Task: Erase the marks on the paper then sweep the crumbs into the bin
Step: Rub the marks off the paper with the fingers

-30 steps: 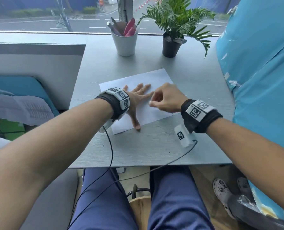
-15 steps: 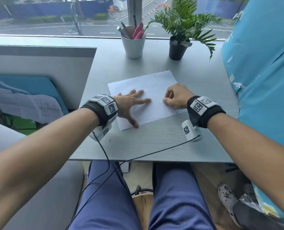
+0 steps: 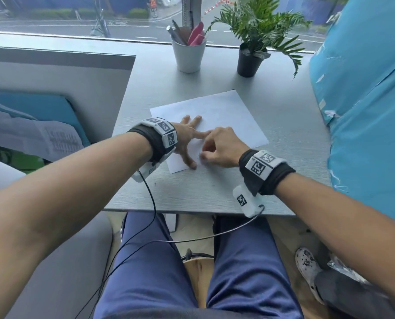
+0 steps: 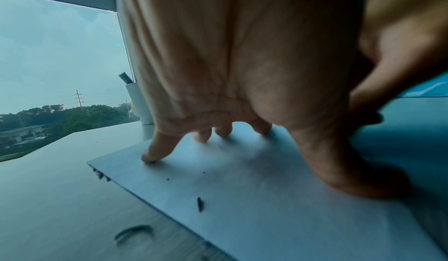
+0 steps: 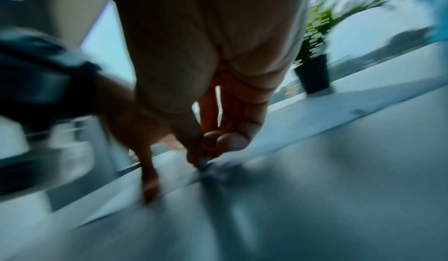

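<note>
A white sheet of paper (image 3: 226,111) lies askew on the grey table (image 3: 284,176). My left hand (image 3: 188,139) presses flat on its near-left part with the fingers spread, and the left wrist view shows the fingertips (image 4: 150,156) bearing on the paper (image 4: 266,217). My right hand (image 3: 217,147) is curled just right of the left thumb. It pinches a small eraser (image 5: 202,162) down against the sheet, blurred by motion. Dark eraser crumbs (image 4: 200,203) lie on the paper, and more crumbs lie on the table beside its edge (image 4: 133,230).
A white cup of pens (image 3: 189,54) and a potted plant (image 3: 249,58) stand at the back by the window. A grey partition (image 3: 53,88) borders the table's left side, a blue cushion (image 3: 364,100) its right. Wrist cables hang over the front edge (image 3: 191,209). No bin shows.
My right hand went right across the paper, then came back left and nearer, beside the left thumb. My left hand stayed pressed on the sheet.
</note>
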Demonstrator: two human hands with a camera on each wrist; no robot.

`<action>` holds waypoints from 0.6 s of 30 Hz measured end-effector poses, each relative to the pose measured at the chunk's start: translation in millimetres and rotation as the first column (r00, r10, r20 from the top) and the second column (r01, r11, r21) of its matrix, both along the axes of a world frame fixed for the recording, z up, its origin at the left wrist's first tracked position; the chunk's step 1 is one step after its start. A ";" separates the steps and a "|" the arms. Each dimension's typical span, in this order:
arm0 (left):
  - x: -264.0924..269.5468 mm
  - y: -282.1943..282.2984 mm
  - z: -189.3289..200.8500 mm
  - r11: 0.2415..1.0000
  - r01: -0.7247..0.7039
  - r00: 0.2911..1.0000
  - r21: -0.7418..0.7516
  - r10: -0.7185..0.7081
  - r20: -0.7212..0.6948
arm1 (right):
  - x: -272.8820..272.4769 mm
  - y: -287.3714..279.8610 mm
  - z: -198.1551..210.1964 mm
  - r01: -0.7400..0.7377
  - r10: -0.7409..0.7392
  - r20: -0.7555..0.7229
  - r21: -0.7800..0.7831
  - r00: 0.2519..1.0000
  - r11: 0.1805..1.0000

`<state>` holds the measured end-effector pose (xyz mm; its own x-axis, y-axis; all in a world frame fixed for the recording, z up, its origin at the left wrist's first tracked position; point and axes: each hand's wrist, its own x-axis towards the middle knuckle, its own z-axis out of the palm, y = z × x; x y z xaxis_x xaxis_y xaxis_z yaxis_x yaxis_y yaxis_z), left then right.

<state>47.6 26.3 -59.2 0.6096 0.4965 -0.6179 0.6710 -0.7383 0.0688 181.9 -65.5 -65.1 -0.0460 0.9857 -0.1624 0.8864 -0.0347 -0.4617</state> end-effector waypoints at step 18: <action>10.2 -3.9 5.4 0.998 0.039 0.998 0.039 -0.036 -0.058 | 18.5 7.7 4.6 0.149 -0.149 -0.008 0.005 0.989 0.989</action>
<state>57.8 22.4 -53.7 0.5925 0.4990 -0.6324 0.6447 -0.7644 0.0009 200.4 -57.8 -60.6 0.1003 0.9826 -0.1567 0.8682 -0.1633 -0.4686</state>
